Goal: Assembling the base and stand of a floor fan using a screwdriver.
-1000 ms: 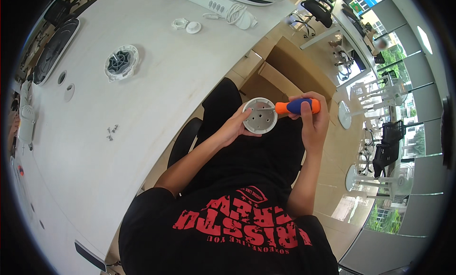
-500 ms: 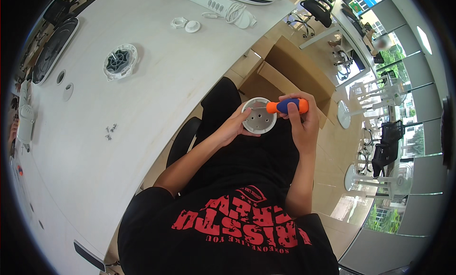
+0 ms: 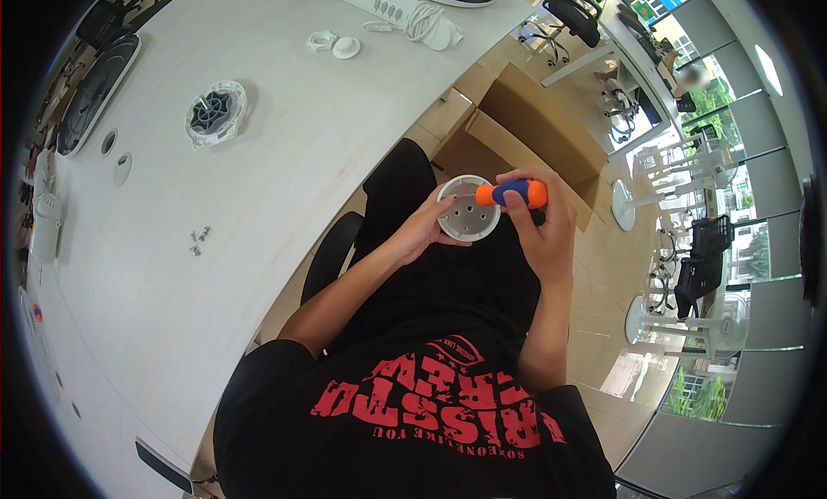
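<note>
Over my lap, my left hand (image 3: 424,229) grips a round white plastic cup-shaped housing (image 3: 472,234) by its left wall, its open side facing me. Small holes show in its grey inner face. The left thumb rests on the rim near the screwdriver's tip. My right hand (image 3: 543,228) is closed around the orange and blue handle of a screwdriver (image 3: 512,194). Its thin shaft points left into the housing. Whether the tip sits on a screw, I cannot tell.
On the white table (image 3: 233,327) lie several small screws (image 3: 200,240), a round motor part (image 3: 215,113), two small white rings (image 3: 334,44) and a white control stem with a coiled cord (image 3: 392,12). A cardboard box (image 3: 543,124) stands on the floor beyond my hands.
My right hand and the screwdriver have shifted slightly left, bringing the handle closer to the housing. The left hand still holds the housing almost in place.
</note>
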{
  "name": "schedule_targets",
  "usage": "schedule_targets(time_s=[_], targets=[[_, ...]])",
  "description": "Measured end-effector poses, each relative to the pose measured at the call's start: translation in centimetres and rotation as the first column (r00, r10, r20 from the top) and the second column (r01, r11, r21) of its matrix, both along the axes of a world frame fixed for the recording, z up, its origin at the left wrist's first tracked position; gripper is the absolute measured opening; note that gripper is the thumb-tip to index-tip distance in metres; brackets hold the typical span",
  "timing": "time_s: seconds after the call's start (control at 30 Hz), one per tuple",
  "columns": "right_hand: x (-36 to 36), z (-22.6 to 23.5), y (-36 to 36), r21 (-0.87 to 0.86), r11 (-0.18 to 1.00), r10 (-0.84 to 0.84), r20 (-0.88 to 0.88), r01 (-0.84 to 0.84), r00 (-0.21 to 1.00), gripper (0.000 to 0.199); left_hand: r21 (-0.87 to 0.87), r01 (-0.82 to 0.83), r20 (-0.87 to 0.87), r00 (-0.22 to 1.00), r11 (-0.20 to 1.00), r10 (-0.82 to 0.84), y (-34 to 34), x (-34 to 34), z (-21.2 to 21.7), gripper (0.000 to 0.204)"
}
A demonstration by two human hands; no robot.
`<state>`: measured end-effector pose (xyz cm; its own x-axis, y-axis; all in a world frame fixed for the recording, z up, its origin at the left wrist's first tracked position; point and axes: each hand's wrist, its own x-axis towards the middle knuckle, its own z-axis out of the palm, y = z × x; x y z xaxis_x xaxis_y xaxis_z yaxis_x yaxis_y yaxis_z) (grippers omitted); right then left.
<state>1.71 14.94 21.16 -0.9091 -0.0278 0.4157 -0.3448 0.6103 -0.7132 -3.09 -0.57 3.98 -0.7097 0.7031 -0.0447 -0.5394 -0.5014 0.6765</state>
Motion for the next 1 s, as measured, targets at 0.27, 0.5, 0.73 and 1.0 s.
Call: schedule_targets(time_s=[0.27,0.5,0.73,1.0], targets=[[-0.1,2.3,-0.9,0.273,0.957,0.149,-0.187,-0.094,0.971,0.026,-0.009,0.041,-0.09,0.995,0.999,-0.042,1.0,-0.7,1.0,0.061],[1.0,2.8,-1.9,0.254,0.945,0.235,-0.08,-0.208,0.969,0.024,-0.07,-0.039,-0.091,0.995,0.997,0.032,0.3,0.3,-1.9,0.058],[1.4,2.6,-1.7,0.25,0.936,0.269,-0.055,-0.247,0.962,0.03,-0.122,-0.067,-0.073,0.996,0.99,0.059,0.9,0.8,-1.4,0.054],[0.5,1.2,-2.4,0.404,0.91,0.215,-0.255,-0.099,0.943,0.026,-0.079,-0.052,-0.014,0.999,0.996,0.052,1.2,0.2,-2.5,0.055]])
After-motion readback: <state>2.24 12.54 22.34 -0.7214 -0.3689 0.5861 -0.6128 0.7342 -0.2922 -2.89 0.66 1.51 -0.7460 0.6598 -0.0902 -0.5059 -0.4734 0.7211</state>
